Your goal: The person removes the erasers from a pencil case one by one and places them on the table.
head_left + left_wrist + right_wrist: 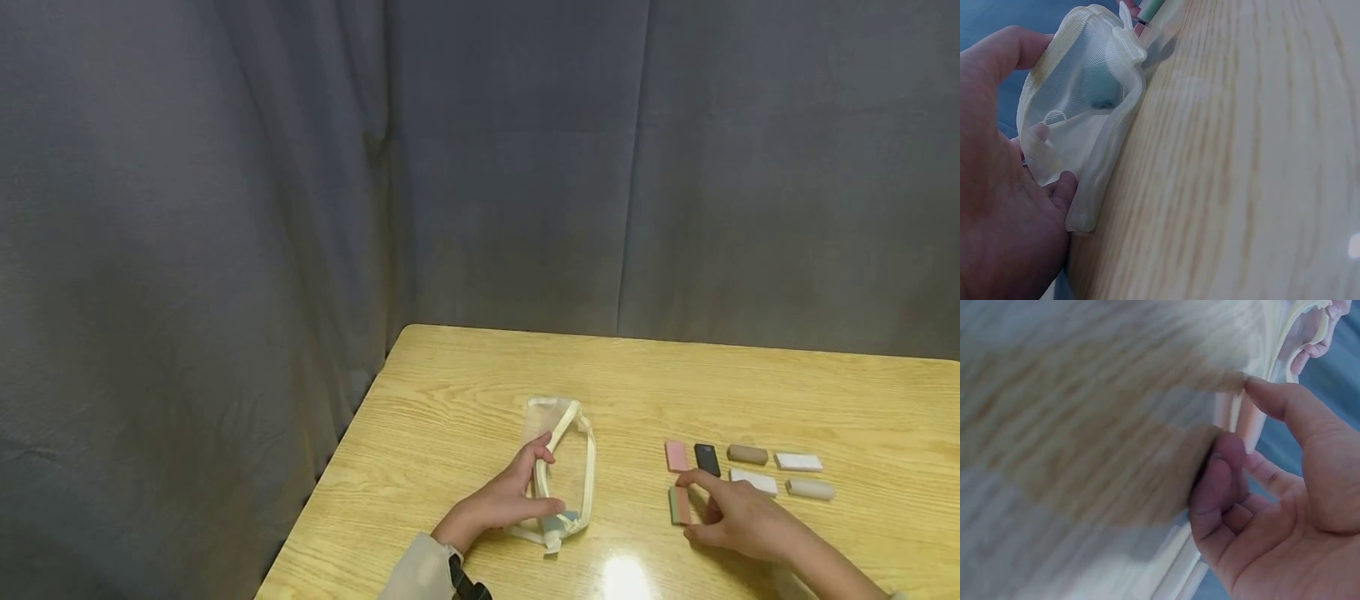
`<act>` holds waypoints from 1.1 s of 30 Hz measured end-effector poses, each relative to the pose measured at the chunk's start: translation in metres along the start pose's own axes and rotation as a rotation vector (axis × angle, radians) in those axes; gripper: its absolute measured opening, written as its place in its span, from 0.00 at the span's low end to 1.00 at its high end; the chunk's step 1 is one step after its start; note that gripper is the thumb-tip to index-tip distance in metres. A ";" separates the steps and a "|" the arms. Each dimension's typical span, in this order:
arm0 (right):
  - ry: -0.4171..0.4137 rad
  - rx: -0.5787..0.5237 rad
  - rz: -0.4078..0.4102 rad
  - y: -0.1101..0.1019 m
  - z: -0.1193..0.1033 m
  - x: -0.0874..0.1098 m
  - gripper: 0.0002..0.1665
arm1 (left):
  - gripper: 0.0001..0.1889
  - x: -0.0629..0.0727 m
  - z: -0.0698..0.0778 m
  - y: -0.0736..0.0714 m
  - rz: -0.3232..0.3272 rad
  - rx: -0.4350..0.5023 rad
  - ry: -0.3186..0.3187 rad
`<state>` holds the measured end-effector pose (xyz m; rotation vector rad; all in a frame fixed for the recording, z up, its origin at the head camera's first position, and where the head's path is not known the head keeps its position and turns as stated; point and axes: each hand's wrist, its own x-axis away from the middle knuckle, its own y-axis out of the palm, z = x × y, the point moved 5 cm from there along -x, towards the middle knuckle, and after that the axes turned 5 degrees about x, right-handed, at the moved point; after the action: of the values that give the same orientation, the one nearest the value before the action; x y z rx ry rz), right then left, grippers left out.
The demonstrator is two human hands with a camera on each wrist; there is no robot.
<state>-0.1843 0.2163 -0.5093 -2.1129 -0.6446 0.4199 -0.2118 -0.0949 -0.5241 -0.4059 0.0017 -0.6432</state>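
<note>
A see-through mesh pouch (590,475) with cream edging lies on the table, its mouth spread apart. My left hand (510,496) grips it, thumb and fingers at opposite parts of the edging. Inside the pouch a blue-green piece (1102,90) shows through the mesh; its kind is unclear. To the right, my right hand (742,518) holds a green-and-red eraser (678,506) by its two ends, thumb at the near end and index finger at the far end. The eraser appears to be on or just at the tabletop.
Beyond the right hand lie a pink block (676,456), a black block (707,459), a brown roll (747,454), a beige roll (810,489) and two white blocks (798,462). A grey curtain (517,167) hangs behind the wooden table (450,392).
</note>
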 end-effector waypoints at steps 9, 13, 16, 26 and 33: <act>0.110 0.010 -0.007 -0.012 -0.014 -0.006 0.30 | 0.31 -0.002 -0.001 -0.001 0.007 -0.005 0.002; 0.131 0.026 0.009 -0.020 -0.027 -0.013 0.31 | 0.31 -0.002 -0.002 -0.001 0.004 0.014 0.003; 0.107 0.030 0.035 -0.024 -0.037 -0.021 0.30 | 0.31 -0.002 -0.002 -0.001 0.008 0.016 0.006; 0.035 0.024 0.046 -0.010 -0.064 -0.054 0.28 | 0.30 -0.001 0.001 0.000 0.008 0.003 0.009; 0.017 -0.030 0.039 0.001 -0.072 -0.066 0.29 | 0.30 0.000 -0.001 0.000 0.014 -0.010 0.006</act>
<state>-0.2007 0.1311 -0.4653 -2.1579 -0.6046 0.4158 -0.2119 -0.0951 -0.5253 -0.4135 0.0136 -0.6309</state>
